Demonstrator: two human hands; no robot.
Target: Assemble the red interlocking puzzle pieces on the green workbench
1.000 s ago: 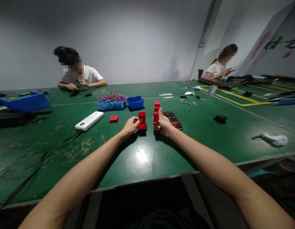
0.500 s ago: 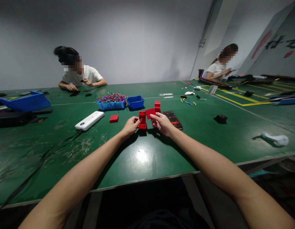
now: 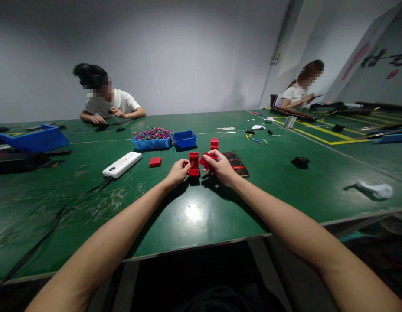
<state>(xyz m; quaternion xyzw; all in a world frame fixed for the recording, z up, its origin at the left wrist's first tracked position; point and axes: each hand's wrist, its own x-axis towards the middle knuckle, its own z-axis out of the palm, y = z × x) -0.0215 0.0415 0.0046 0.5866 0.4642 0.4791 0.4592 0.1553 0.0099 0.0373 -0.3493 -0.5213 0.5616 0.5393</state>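
Head view: large dark painted characters run across the slanted wall panel [image 3: 379, 56] far to the right of the fingers, too skewed to read; no brand shows on anything closer. The tabletop [image 3: 194, 216] is a glossy green mat, scuffed at the left, with a lamp glare just short of the hands; yellow lines mark it far right, and plain grey walls stand behind. The left hand [image 3: 178, 172] has its fingers closed on an upright red block [image 3: 194, 163], a hard, square-edged piece with small holes, its base on the tabletop. The right hand [image 3: 221, 167] pinches a flat red plate [image 3: 205, 160], tilted, just beside that block. Beyond the fingers stand another red stack [image 3: 214, 143], a dark phone [image 3: 236, 162] and blue bins [image 3: 184, 139] with coloured wires [image 3: 151, 132]; a white power bank [image 3: 122, 164] lies left.
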